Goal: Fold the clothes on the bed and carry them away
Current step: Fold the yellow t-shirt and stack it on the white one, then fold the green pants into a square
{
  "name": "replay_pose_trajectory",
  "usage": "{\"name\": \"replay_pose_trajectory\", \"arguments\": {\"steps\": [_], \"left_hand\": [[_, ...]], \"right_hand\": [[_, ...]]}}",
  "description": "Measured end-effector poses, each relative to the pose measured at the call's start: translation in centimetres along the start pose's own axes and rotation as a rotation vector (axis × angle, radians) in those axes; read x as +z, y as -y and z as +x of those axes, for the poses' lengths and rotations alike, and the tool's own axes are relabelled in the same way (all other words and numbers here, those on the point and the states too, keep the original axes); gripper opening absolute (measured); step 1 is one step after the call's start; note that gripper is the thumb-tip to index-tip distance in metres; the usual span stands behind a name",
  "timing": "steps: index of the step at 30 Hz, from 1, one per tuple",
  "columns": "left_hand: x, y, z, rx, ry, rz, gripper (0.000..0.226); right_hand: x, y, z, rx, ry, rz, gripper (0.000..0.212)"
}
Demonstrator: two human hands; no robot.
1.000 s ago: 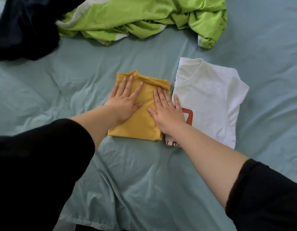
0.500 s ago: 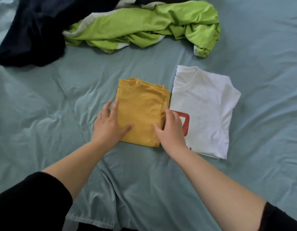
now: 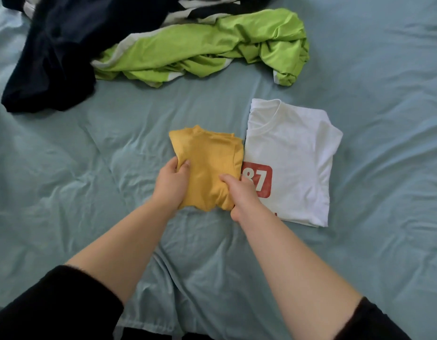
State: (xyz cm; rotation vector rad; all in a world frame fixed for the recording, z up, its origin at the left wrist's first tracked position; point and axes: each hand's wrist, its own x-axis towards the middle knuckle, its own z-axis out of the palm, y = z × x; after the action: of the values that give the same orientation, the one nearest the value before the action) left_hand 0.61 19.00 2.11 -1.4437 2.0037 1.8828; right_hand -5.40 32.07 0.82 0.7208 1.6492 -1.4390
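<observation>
A folded yellow garment (image 3: pixel 210 158) is at the middle of the bed, its near end bunched and raised off the sheet. My left hand (image 3: pixel 169 184) grips its left near edge, thumb on top. My right hand (image 3: pixel 239 192) grips its right near edge. Just to the right lies a folded white T-shirt (image 3: pixel 293 153) with a red number patch, flat on the light blue bed sheet (image 3: pixel 89 192).
A crumpled lime-green garment (image 3: pixel 212 47) lies unfolded at the far middle. A dark navy garment (image 3: pixel 50 60) with white stripes is heaped at the far left. The bed's near edge shows at the bottom between my arms.
My hands slid from flat on top of the yellow garment to its near sides and closed on it. Its near end now lifts and bunches.
</observation>
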Motion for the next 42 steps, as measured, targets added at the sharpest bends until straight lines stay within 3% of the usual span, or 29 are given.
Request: {"name": "replay_pose_trajectory", "arguments": {"steps": [4, 6, 15, 17, 19, 21, 24, 27, 32, 36, 38, 42], "left_hand": [[1.7, -2.2, -1.9, -0.047, 0.151, -0.104, 0.018], [3.5, -3.6, -2.4, -0.035, 0.204, -0.079, 0.017], [12.4, -10.6, -1.5, 0.200, 0.336, 0.028, 0.025], [13.7, -9.0, -0.8, 0.199, 0.324, 0.184, 0.032], [14.1, -6.4, -0.3, 0.099, 0.305, 0.343, 0.048], [13.9, -3.9, -0.1, 0.020, 0.314, 0.358, 0.062], [13.6, -1.8, -0.4, 0.085, 0.329, 0.364, 0.068], [13.5, -0.9, -0.3, 0.106, 0.297, 0.427, 0.048], [11.8, -1.5, 1.1, 0.188, 0.337, 0.573, 0.032], [6.0, -3.1, 5.5, 0.118, 0.096, 0.815, 0.071], [1.9, -3.3, 8.2, -0.032, -0.010, 0.877, 0.099], [-5.1, -2.5, 12.8, -0.258, -0.165, 0.742, 0.133]], "right_hand": [[-5.2, 1.3, -1.7, -0.132, 0.012, 0.058, 0.026], [-8.3, 3.0, -2.4, -0.193, -0.006, 0.032, 0.014], [-16.9, 10.7, -1.7, -0.409, -0.111, 0.049, 0.013], [-17.7, 9.1, 0.1, -0.330, -0.147, 0.029, 0.025], [-18.1, 6.5, 1.7, -0.203, -0.192, 0.001, 0.054], [-18.1, 4.3, 2.6, -0.162, -0.238, -0.104, 0.069], [-18.1, 2.8, 3.0, -0.283, -0.336, -0.301, 0.048], [-18.2, 1.9, 3.0, -0.356, -0.405, -0.424, 0.020], [-18.1, 2.7, 2.3, -0.366, -0.498, -0.645, 0.026], [-15.5, 6.1, 1.5, -0.547, -0.538, -0.745, 0.022], [-13.0, 7.6, 1.8, -0.603, -0.449, -0.821, 0.020], [-5.5, 9.6, 4.1, -0.667, -0.228, -1.028, 0.024]]}}
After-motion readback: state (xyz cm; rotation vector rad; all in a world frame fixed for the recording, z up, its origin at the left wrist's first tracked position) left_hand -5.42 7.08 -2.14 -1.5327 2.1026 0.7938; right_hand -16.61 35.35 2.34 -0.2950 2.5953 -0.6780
